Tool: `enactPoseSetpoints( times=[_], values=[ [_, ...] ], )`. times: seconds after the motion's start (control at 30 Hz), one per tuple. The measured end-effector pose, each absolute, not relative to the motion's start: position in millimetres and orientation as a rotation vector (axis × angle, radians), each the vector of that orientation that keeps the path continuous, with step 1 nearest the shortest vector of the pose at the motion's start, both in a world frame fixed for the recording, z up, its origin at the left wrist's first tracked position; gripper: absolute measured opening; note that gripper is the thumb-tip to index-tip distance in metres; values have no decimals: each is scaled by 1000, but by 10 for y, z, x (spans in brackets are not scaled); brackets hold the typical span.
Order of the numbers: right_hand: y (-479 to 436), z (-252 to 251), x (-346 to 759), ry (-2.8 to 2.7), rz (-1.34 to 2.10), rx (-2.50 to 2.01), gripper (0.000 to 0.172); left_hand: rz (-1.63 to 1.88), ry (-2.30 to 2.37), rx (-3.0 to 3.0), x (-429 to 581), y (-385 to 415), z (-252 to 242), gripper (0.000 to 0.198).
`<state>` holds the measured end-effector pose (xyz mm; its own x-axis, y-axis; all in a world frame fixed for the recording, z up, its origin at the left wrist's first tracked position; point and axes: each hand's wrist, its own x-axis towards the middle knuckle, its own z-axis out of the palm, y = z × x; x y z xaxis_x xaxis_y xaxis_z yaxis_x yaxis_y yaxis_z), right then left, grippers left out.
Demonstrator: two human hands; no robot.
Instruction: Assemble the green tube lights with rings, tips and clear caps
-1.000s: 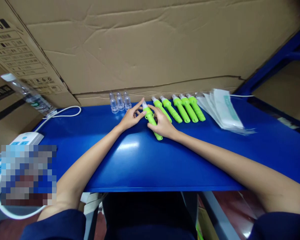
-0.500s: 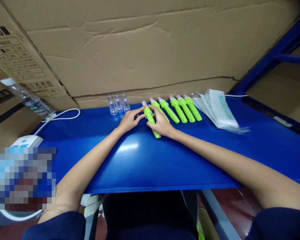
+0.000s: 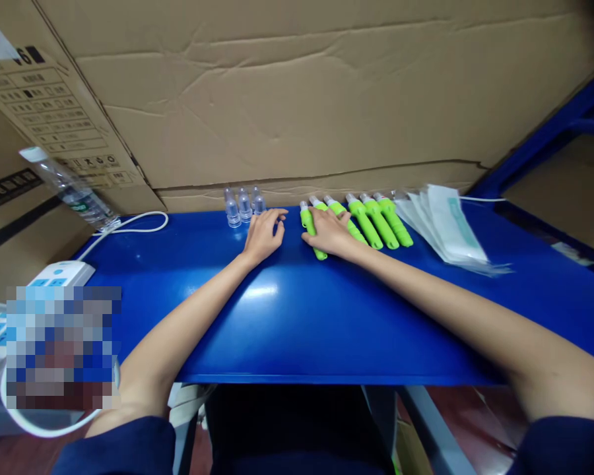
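Several green pen-like devices lie side by side at the back of the blue table point(image 3: 287, 316). My right hand point(image 3: 329, 232) rests flat over the leftmost green device point(image 3: 308, 223) and its neighbour, fingers stretched out on them. My left hand point(image 3: 264, 231) lies flat on the table with fingers apart, holding nothing, just left of that device. Three small clear caps point(image 3: 242, 204) stand upright beyond my left fingertips.
A stack of sealed white pouches point(image 3: 445, 224) lies right of the green devices. Cardboard boxes point(image 3: 297, 92) wall off the back. A plastic bottle point(image 3: 69, 188), a white cable point(image 3: 129, 227) and a power strip point(image 3: 44, 277) sit at the left.
The leftmost green device has been pushed back into the row. My right hand has flattened onto it. My left hand has let go and lies flat on the table.
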<state>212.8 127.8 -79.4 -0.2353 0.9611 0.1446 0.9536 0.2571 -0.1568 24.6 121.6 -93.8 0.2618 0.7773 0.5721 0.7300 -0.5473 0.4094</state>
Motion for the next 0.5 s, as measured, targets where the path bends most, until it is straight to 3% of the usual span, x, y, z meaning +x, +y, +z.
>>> enactPoseSetpoints(
  times=[0.23, 0.4, 0.5],
  values=[
    [1360, -702, 1985, -2333, -16, -1834, 72, 1129, 1488, 2461, 253, 1181, -905, 27],
    [1313, -579, 2025, -2209, -81, -1699, 53, 1128, 1490, 2469, 251, 1178, -905, 26],
    [1179, -415, 2184, -2069, -73, -1373, 39, 1162, 1479, 2455, 248, 1192, -917, 26]
  ],
)
